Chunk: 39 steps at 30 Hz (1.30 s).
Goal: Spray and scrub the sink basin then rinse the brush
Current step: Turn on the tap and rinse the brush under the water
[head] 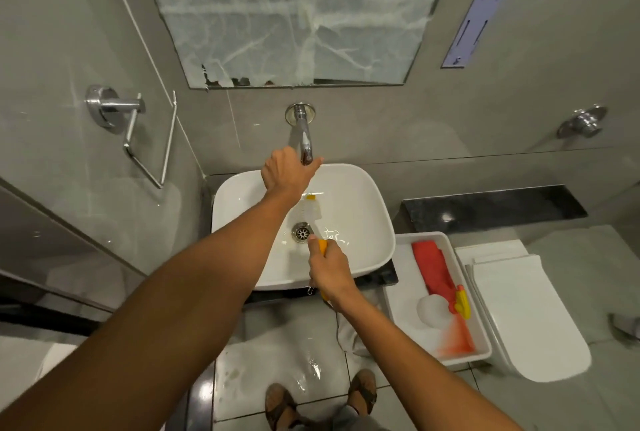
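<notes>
The white sink basin (363, 219) sits below a chrome wall faucet (304, 134). My left hand (285, 170) reaches up under the faucet's spout end, fingers wrapped around its tip. My right hand (329, 273) grips the orange handle of a scrub brush (313, 210). The brush's white bristle head with an orange tip lies inside the basin, just above the metal drain (300, 232). Water glistens on the basin floor beside the drain. A spray bottle (460, 304) with a red and yellow trigger lies in a white tray (398, 306) to the right.
A red cloth (431, 266) lies in the tray beside the spray bottle. A white toilet (526, 312) stands at the right. A chrome towel ring (138, 132) hangs on the left wall. The floor tiles (277, 361) below are wet, with my sandalled feet near the bottom.
</notes>
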Tool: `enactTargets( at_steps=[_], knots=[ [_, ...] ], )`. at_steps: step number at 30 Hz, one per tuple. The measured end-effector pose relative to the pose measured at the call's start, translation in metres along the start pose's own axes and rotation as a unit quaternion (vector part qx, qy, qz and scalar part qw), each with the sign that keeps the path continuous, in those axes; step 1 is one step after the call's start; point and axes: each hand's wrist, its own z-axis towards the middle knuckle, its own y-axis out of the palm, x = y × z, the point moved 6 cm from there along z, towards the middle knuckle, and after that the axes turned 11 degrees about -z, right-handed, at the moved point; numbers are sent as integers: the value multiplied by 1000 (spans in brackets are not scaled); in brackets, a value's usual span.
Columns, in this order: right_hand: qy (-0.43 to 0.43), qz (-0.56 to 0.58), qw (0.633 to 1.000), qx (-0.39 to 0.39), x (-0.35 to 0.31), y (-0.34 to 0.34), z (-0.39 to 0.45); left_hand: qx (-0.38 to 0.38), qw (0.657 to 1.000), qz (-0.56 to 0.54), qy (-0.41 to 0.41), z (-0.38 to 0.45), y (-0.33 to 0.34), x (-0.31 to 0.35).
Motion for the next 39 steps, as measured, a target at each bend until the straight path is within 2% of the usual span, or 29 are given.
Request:
enactTargets(
  at_steps=[15, 21, 25, 32, 35, 39],
  knots=[
    [17, 33, 999, -6, 4, -3, 9, -9, 997, -76, -28, 3, 12, 5],
    [11, -6, 1000, 3, 13, -4, 9, -102, 994, -48, 4, 16, 11, -5],
    [5, -13, 1000, -9, 18, -4, 9, -167, 982, -81, 41, 23, 11, -15],
    [-7, -17, 1000, -22, 22, -6, 8, -175, 979, -85, 58, 30, 10, -20],
    [-3, 9, 999, -37, 23, -5, 9, -177, 978, -90, 61, 28, 11, -21],
    [22, 102, 991, -79, 19, -5, 9, -177, 977, -97, 68, 26, 12, -21]
  ],
)
